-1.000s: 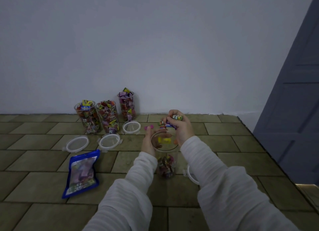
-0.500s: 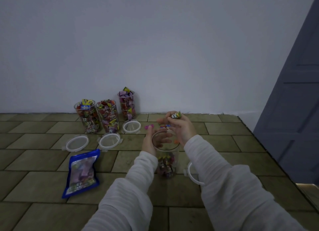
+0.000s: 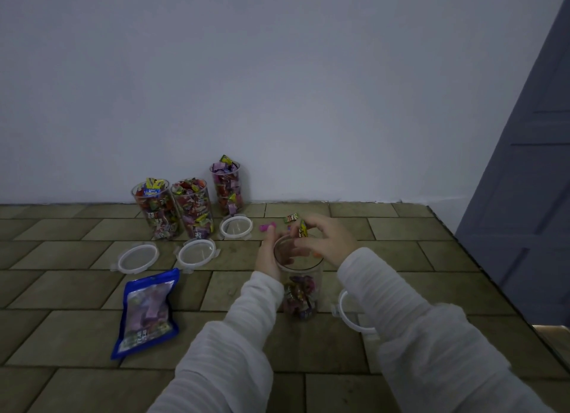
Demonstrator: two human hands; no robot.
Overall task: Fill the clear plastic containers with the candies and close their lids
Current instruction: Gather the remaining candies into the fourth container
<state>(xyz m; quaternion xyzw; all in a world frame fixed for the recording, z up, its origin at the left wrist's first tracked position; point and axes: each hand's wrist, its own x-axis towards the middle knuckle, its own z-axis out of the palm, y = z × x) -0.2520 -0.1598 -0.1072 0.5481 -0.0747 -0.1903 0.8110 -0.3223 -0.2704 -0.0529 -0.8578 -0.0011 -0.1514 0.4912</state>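
A clear plastic container (image 3: pixel 303 286) stands on the tiled floor in front of me, with a small heap of wrapped candies (image 3: pixel 299 295) at its bottom. My left hand (image 3: pixel 269 257) grips its rim from the left. Over the container's mouth, my right hand (image 3: pixel 327 241) pinches a yellow candy (image 3: pixel 303 228). Loose candies lie just beyond: a pink one (image 3: pixel 266 227) and a red-green one (image 3: pixel 292 218). Three full containers (image 3: pixel 191 209) stand by the wall, each without a lid.
Three white-rimmed lids (image 3: pixel 135 257) (image 3: pixel 197 252) (image 3: pixel 236 226) lie in front of the full containers. A fourth lid (image 3: pixel 350 315) lies right of the held container, partly under my sleeve. A blue candy bag (image 3: pixel 148 314) lies at left. A dark door (image 3: pixel 530 196) stands at right.
My right hand has let most of its candies fall into the container and has spread its fingers; it now keeps only one yellow candy. The left hand kept its hold.
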